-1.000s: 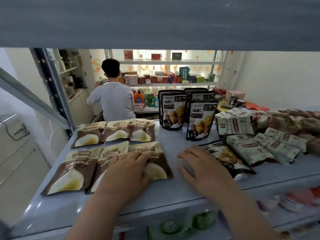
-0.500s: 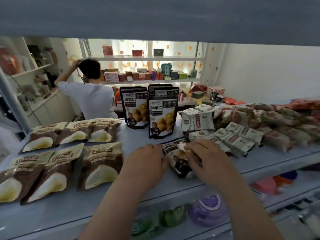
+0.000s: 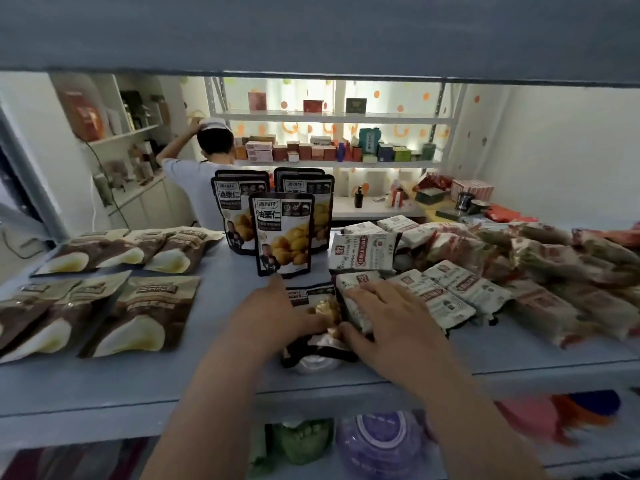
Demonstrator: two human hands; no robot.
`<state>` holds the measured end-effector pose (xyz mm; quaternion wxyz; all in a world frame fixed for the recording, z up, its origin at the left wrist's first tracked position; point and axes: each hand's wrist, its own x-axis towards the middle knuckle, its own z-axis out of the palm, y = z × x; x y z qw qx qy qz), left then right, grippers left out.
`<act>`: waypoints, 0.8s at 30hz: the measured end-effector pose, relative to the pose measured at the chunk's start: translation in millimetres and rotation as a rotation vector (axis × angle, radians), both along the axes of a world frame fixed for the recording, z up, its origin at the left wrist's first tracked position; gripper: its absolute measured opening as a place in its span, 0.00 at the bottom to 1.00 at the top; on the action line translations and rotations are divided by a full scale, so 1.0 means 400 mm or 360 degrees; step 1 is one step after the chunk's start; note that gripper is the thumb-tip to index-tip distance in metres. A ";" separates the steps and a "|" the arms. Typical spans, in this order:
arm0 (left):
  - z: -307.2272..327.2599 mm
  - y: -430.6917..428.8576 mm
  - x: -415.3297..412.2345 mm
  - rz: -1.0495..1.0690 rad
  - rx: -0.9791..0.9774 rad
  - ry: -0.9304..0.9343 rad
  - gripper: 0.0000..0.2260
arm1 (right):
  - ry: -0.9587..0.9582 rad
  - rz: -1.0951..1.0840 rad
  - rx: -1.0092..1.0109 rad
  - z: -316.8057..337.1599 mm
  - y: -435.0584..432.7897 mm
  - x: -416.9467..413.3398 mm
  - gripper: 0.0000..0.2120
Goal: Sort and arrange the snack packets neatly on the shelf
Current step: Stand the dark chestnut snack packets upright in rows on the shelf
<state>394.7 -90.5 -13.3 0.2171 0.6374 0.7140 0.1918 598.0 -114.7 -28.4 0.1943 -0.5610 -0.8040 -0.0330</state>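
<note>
A black chestnut packet (image 3: 318, 348) lies flat near the front of the blue-grey shelf (image 3: 225, 344). My left hand (image 3: 277, 313) grips its left side, index finger pointing toward the standing black chestnut packets (image 3: 282, 233). My right hand (image 3: 388, 320) pinches its right edge with the thumb, its fingers spread over a white packet (image 3: 360, 282). Brown packets (image 3: 138, 313) lie flat in two rows on the left. More white packets (image 3: 460, 289) lie to the right of my hands.
A heap of red-and-green wrapped packets (image 3: 554, 265) fills the shelf's right end. The shelf board above (image 3: 311, 29) hangs low. A person (image 3: 204, 181) stands behind the shelf, back turned. Round containers (image 3: 377, 445) sit on the shelf below.
My left hand left the brown packets and joined the right on the flat black chestnut packet. The view shifted right, and the packet now sits crumpled between both hands.
</note>
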 end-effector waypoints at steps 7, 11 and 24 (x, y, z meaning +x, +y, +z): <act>-0.007 -0.057 -0.043 0.0134 0.0115 -0.0623 0.25 | -0.0041 0.0176 -0.0016 0.023 0.028 0.012 0.27; 0.021 -0.097 -0.073 0.0149 0.0278 -0.1171 0.09 | -0.0110 0.0262 -0.0031 0.059 0.063 0.005 0.19; 0.171 0.039 -0.303 0.0048 0.0387 -0.0814 0.16 | 0.0255 0.0214 -0.0002 0.221 0.261 -0.093 0.16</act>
